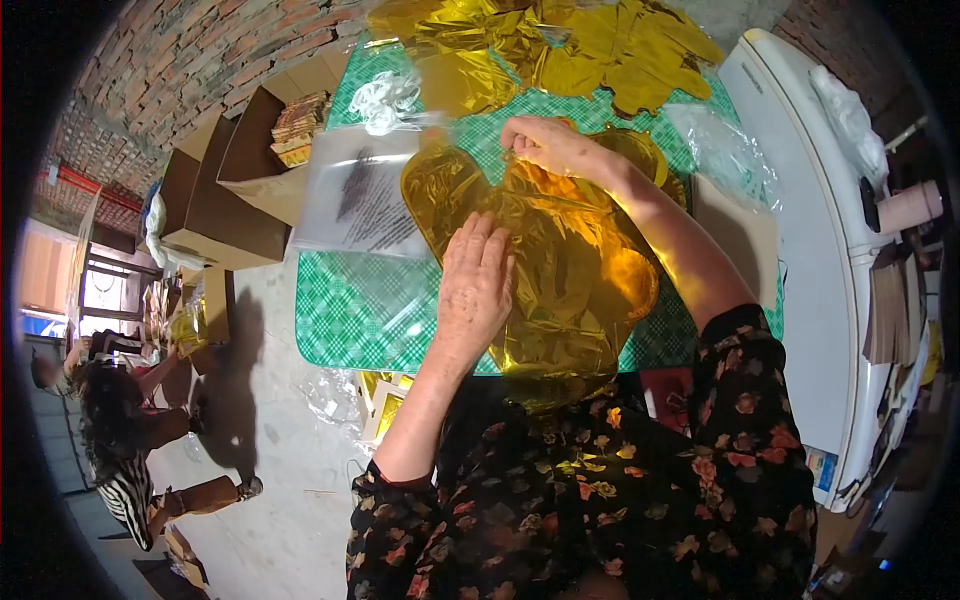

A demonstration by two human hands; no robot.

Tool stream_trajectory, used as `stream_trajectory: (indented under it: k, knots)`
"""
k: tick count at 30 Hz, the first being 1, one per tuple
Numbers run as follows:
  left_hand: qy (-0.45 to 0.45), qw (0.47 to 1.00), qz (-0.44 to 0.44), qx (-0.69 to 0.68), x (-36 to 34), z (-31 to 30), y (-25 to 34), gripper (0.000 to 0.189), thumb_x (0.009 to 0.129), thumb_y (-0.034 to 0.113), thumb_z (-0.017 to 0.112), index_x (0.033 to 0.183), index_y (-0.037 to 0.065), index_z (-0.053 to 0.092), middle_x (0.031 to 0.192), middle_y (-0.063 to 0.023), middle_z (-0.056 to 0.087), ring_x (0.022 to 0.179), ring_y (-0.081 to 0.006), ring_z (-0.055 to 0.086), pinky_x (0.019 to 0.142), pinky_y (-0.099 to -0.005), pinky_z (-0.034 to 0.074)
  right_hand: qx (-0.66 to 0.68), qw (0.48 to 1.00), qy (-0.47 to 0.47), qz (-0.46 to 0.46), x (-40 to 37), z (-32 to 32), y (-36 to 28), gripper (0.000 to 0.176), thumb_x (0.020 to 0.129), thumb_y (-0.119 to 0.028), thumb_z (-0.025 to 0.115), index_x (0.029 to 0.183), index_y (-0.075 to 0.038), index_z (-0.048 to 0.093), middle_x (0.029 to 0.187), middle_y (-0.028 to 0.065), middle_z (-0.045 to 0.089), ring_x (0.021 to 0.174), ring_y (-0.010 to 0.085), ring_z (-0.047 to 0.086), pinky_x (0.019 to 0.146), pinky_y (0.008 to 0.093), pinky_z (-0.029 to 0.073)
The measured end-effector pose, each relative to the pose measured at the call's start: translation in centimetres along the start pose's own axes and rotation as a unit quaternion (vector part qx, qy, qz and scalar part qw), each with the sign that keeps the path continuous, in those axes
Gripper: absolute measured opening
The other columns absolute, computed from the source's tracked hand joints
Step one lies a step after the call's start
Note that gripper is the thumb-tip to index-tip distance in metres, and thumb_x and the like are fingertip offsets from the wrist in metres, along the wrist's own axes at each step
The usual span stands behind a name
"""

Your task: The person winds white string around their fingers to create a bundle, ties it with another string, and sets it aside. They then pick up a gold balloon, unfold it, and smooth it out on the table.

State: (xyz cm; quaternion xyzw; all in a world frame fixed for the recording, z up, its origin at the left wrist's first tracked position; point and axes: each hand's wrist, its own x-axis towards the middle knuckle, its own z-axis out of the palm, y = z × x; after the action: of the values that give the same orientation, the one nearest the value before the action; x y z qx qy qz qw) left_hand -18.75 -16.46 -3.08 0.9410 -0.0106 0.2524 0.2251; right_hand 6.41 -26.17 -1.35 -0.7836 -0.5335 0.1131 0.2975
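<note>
A large, flat gold foil balloon [555,290] lies across the table, its near end hanging over the front edge by my body. My left hand [475,280] rests palm down on its left part, fingers stretched out. Higher up, my right hand [550,145] is at the foil's upper edge with its fingers curled and closed on the foil; the fingertips are partly hidden. Left of the foil lies a stack of clear plastic bags with dark print [360,195]. A bundle of white ribbon [385,100] sits just above the bags.
More gold foil balloons [625,60] cover the far end of the green checked table [340,310]. Clear plastic [730,150] lies at the right, beside a white fridge [790,230]. Cardboard boxes [235,225] stand at the left. Another person [130,430] is on the far left.
</note>
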Motion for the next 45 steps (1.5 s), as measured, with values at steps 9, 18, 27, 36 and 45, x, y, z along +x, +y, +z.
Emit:
stream_trajectory:
  k: [9, 18, 27, 36, 45]
  knots:
    - [0.007, 1.0, 0.008, 0.005, -0.1, 0.0, 0.1, 0.034, 0.09, 0.009, 0.062, 0.122, -0.001, 0.056, 0.132, -0.0204, 0.052, 0.128, -0.0391, 0.046, 0.108, -0.0465, 0.038, -0.011, 0.998, 0.055, -0.029, 0.1, 0.6, -0.1, 0.012, 0.095, -0.01, 0.057, 0.106, -0.006, 0.058, 0.096, 0.0075, 0.061, 0.088, 0.0221, 0.061, 0.081, 0.036, 0.051]
    - [0.002, 1.0, 0.011, 0.016, 0.0, -0.2, 0.3, 0.035, 0.091, 0.011, 0.061, 0.123, 0.0, 0.055, 0.133, -0.02, 0.051, 0.129, -0.0387, 0.045, 0.108, -0.0469, 0.038, -0.035, 0.993, 0.088, -0.065, 0.3, 1.0, -0.3, 0.008, 0.092, -0.011, 0.06, 0.1, -0.008, 0.061, 0.094, 0.0066, 0.061, 0.088, 0.0234, 0.062, 0.079, 0.037, 0.05]
    - [0.002, 1.0, 0.022, 0.019, 0.0, -0.1, 0.4, 0.036, 0.09, 0.013, 0.062, 0.122, -0.002, 0.055, 0.13, -0.0229, 0.05, 0.127, -0.0395, 0.045, 0.108, -0.0497, 0.036, -0.035, 0.992, 0.087, -0.084, 0.7, 1.6, 0.0, 0.006, 0.092, -0.009, 0.06, 0.097, -0.007, 0.061, 0.098, 0.0068, 0.061, 0.1, 0.026, 0.058, 0.088, 0.0384, 0.047]
    - [0.002, 1.0, 0.022, 0.022, 0.0, 0.0, 0.3, 0.035, 0.089, 0.014, 0.063, 0.121, -0.001, 0.057, 0.13, -0.0225, 0.05, 0.128, -0.0392, 0.045, 0.109, -0.0497, 0.036, -0.115, 0.978, 0.156, -0.071, -2.5, 0.8, -1.9, 0.012, 0.091, -0.014, 0.06, 0.099, -0.005, 0.062, 0.099, 0.0088, 0.06, 0.101, 0.0292, 0.055, 0.092, 0.0384, 0.044]
    - [0.004, 0.999, 0.021, 0.034, -0.1, 0.2, 0.4, 0.034, 0.089, 0.013, 0.064, 0.12, 0.001, 0.058, 0.133, -0.0209, 0.05, 0.128, -0.0395, 0.045, 0.108, -0.0473, 0.038, -0.279, 0.959, 0.034, -0.028, -11.0, 3.1, -6.4, 0.058, 0.096, -0.039, 0.053, 0.146, -0.014, 0.039, 0.153, 0.0132, 0.032, 0.144, 0.032, 0.023, 0.116, 0.0511, 0.018]
